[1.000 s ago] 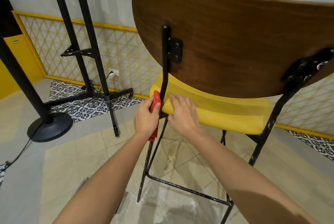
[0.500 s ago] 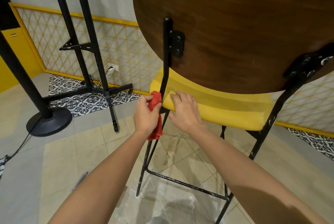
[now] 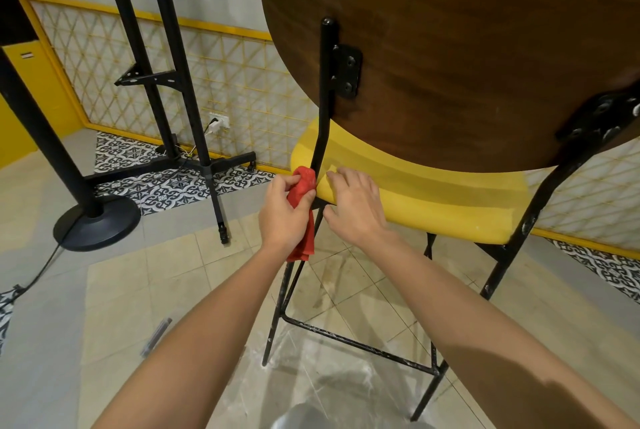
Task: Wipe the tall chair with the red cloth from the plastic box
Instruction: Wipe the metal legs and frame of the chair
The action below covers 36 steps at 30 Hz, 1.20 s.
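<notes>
The tall chair (image 3: pixel 450 57) fills the upper right, seen from behind: dark wooden back, yellow seat (image 3: pixel 433 200), thin black metal frame. My left hand (image 3: pixel 282 212) grips the red cloth (image 3: pixel 303 186) and wraps it round the left black upright where it meets the seat's rear corner; the cloth's tail hangs below my palm. My right hand (image 3: pixel 356 205) rests on the seat's rear edge just right of that upright, fingers on top and thumb under the rim. The plastic box is out of view.
A black stand with crossed feet (image 3: pixel 180 165) and a black pole on a round base (image 3: pixel 93 224) occupy the floor at left. A cable (image 3: pixel 38 276) trails across the tiles. A wall socket (image 3: pixel 220 122) sits low on the patterned wall. Clear plastic sheeting (image 3: pixel 311 376) lies under the chair.
My left hand has slid the red cloth slightly up the black upright, now bunched at seat level. The view has tilted a little; my right hand stays on the seat edge.
</notes>
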Available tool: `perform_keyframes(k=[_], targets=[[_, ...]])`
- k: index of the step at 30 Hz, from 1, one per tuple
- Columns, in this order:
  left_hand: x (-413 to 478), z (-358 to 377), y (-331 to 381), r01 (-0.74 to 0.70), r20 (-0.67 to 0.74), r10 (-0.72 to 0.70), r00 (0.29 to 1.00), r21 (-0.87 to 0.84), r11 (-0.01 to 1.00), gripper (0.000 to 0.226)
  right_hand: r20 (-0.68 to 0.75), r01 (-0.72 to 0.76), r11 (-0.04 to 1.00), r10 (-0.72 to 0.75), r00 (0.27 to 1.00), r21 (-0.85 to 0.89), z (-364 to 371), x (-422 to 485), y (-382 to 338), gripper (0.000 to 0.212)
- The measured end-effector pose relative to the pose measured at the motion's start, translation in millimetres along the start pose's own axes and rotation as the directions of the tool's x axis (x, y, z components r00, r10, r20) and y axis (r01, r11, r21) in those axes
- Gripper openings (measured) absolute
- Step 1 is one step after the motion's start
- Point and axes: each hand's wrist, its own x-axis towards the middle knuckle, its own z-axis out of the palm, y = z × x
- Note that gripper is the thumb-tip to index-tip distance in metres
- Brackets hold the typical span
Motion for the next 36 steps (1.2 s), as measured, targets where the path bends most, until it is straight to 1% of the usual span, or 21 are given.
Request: perform_keyframes(k=[3, 5, 8, 10, 13, 15, 17, 20, 23, 25, 26, 28, 32, 34, 36], targets=[[-9, 7, -4, 0.02, -0.044, -0.024, 0.999, -0.088, 0.996, 0.022, 0.001, 0.002, 1.0, -0.002, 1.0, -0.003, 1, -1, 0, 0.059], [-16, 10, -14, 0.081, -0.046, -0.084, 0.995, -0.061, 0.995, 0.023, 0.006, 0.005, 1.0, -0.005, 1.0, -0.011, 2, -3, 3, 0.059], [-22, 5, -31, 0.207, 0.006, -0.207, 0.978, -0.045, 0.977, 0.023, 0.009, 0.005, 1.0, -0.005, 1.0, -0.015, 2, -4, 8, 0.059], [-22, -2, -36, 0.247, 0.052, -0.244, 0.968, -0.053, 0.968, 0.023, 0.011, 0.004, 1.0, -0.004, 1.0, -0.023, 2, -3, 11, 0.06], [-16, -6, -30, 0.226, 0.068, -0.22, 0.973, -0.091, 0.97, 0.025, 0.018, -0.001, 1.0, 0.001, 1.0, -0.017, 3, -1, 11, 0.062], [-14, -3, -23, 0.2, 0.043, -0.196, 0.98, -0.134, 0.971, 0.022, 0.016, 0.011, 1.0, -0.011, 1.0, -0.01, 5, -1, 8, 0.063], [-14, 1, -22, 0.187, 0.021, -0.185, 0.982, -0.14, 0.972, 0.02, 0.016, 0.03, 0.999, -0.03, 0.999, -0.015, 6, -2, 5, 0.063], [-16, 4, -30, 0.239, 0.035, -0.236, 0.971, -0.073, 0.968, 0.022, 0.012, 0.042, 0.998, -0.042, 0.999, -0.046, 8, -4, 5, 0.064], [-18, -1, -40, 0.299, 0.073, -0.307, 0.949, 0.104, 0.949, 0.027, 0.012, 0.03, 0.998, -0.029, 1.0, -0.047, 8, -4, 7, 0.064], [-18, -6, -42, 0.307, 0.082, -0.324, 0.942, 0.171, 0.936, 0.03, 0.014, 0.028, 0.998, -0.028, 1.0, -0.048, 7, -4, 7, 0.064], [-18, -7, -40, 0.302, 0.08, -0.318, 0.945, 0.167, 0.939, 0.031, 0.013, 0.029, 0.998, -0.028, 1.0, -0.049, 6, -4, 7, 0.064], [-17, -7, -33, 0.27, 0.066, -0.277, 0.959, 0.105, 0.957, 0.029, 0.012, 0.03, 0.998, -0.029, 1.0, -0.048, 5, -3, 7, 0.065], [-13, 2, -13, 0.138, -0.009, -0.139, 0.99, -0.066, 0.988, 0.02, 0.005, 0.016, 0.999, -0.016, 1.0, -0.034, 2, -4, 9, 0.066], [-12, 8, -10, 0.1, -0.052, -0.104, 0.993, -0.082, 0.992, 0.022, 0.0, 0.01, 1.0, -0.01, 1.0, -0.019, 1, -5, 9, 0.067], [-12, 15, -12, 0.12, -0.086, -0.124, 0.989, -0.052, 0.991, 0.026, -0.005, 0.007, 1.0, -0.007, 1.0, -0.008, 1, -7, 9, 0.067]])
